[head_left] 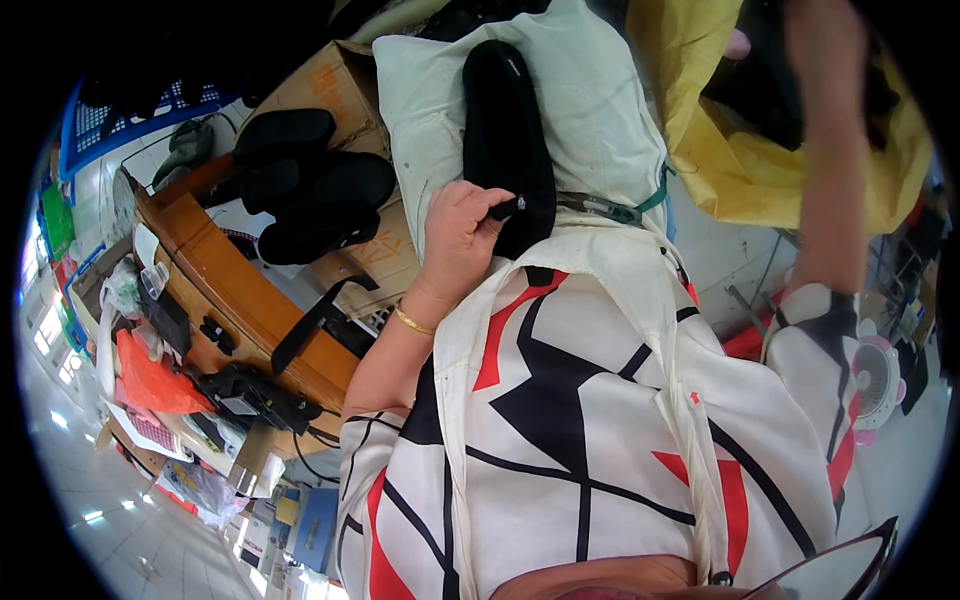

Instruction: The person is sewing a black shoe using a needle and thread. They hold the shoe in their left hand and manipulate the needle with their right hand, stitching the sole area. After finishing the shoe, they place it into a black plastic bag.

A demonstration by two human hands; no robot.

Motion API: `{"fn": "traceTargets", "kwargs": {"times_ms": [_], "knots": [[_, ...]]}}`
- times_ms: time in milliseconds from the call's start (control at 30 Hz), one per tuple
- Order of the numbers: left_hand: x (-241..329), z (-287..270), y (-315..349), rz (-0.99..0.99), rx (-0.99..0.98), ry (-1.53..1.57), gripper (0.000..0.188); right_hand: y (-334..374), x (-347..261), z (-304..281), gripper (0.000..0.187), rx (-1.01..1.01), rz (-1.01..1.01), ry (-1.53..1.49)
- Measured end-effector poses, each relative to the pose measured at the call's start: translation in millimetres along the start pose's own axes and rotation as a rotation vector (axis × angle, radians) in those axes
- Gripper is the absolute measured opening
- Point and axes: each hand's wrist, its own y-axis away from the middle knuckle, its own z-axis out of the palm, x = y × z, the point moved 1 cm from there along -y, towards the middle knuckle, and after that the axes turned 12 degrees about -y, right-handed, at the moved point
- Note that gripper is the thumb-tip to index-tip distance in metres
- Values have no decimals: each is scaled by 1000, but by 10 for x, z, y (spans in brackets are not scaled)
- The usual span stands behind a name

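Observation:
A black slipper-like shoe (508,130) lies toe-away on a white cloth-covered cushion (425,95) in front of me. My left hand (465,232) is closed at its near end, thumb and finger pinching a small black piece with a white mark. I cannot tell whether that piece is part of the shoe. My right arm stretches far forward to the right, and my right hand (822,45) is over a yellow bag (700,165) holding dark items. The hand is smeared by motion and its fingers are hidden. Metal snips (600,206) lie on the cushion's near right side.
Several black shoes (345,182) rest to the left, near a cardboard box (350,90) and an orange-brown wooden table edge (215,270). A cluttered bench with a red plastic bag (160,372) stands farther left. A white fan (875,380) stands at the right.

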Motion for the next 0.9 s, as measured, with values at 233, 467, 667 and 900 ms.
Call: {"fn": "traceTargets", "kwargs": {"times_ms": [233,467,667,900], "knots": [[-69,43,20,-93,-42,166,24,1585,672,726,18,-1104,37,407],[-99,26,-8,-98,-60,91,21,1601,740,869,7,-1312,44,412],[-58,12,-36,-98,-69,44,19,1578,668,941,11,-1122,484,181],[-51,-10,-116,-92,-114,-5,15,1672,909,1071,14,-951,-197,564]]}}
